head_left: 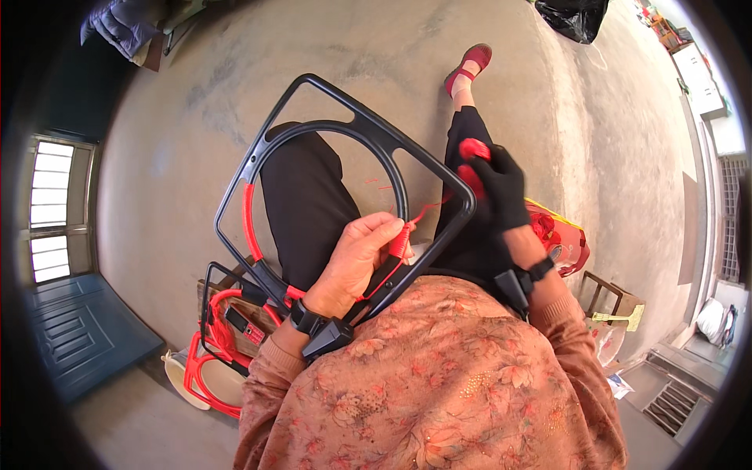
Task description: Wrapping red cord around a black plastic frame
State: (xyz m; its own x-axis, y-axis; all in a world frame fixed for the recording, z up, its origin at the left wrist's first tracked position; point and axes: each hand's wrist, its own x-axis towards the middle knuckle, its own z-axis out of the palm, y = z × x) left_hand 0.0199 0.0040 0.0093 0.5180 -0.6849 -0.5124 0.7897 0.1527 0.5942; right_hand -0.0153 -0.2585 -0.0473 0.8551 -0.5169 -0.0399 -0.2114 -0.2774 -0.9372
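Observation:
A black frame [362, 124], a round ring set inside a rounded four-cornered outline, lies over my lap. My bare left hand [354, 254] is closed on the ring's near right part, with thumb and fingers at a tight red cord wrapping [401, 240]. From there a loose red strand [427, 210] runs toward my right hand [503, 188]. That hand wears a black glove and grips a bundle of red cord [475, 149], slightly blurred, just outside the frame's right corner. More red covering [249, 219] shows along the ring's left side.
At my left, another black frame with red-wrapped parts [205, 376] and a mobile phone [244, 325] rest on a round seat. A bag holding red cord [576, 247] stands at my right, near a wooden stool [607, 298]. Red cord scraps [372, 182] lie on the floor.

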